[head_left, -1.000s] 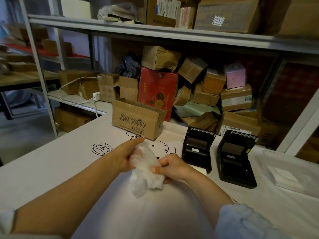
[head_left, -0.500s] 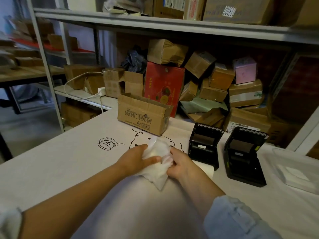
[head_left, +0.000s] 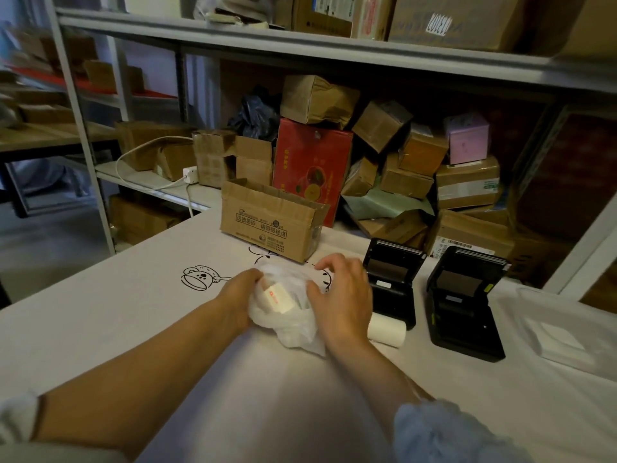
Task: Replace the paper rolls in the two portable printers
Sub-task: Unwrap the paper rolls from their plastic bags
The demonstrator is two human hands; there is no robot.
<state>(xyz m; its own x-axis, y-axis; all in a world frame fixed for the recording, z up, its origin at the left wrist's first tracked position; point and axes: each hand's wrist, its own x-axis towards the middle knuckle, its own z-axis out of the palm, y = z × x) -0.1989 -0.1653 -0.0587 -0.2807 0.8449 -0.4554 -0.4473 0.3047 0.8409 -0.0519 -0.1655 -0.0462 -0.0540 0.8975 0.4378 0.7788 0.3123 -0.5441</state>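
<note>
The chief risk, as I judge it, is the thin plastic bag (head_left: 293, 315): it is crumpled and slack, and if it tears or slips while the roll inside is being worked out, the paper roll (head_left: 278, 297) could drop and unwind across the table (head_left: 100, 329); a second risk is the loose roll (head_left: 387, 329) lying just in front of the left printer (head_left: 392, 282), close by the right wrist, which a careless sweep could knock away; the left hand (head_left: 238, 297) is curled against the left side of the bag and grips it, though its fingertips are hidden behind the plastic; the right hand (head_left: 344, 295) is arched over the bag's right side with fingers bent and spread, thumb pressing into the plastic; whether it truly pinches the bag I cannot tell; both the left printer and the right printer (head_left: 464, 295) stand with lids up and their paper bays look empty, so neither roll is yet fitted.
</note>
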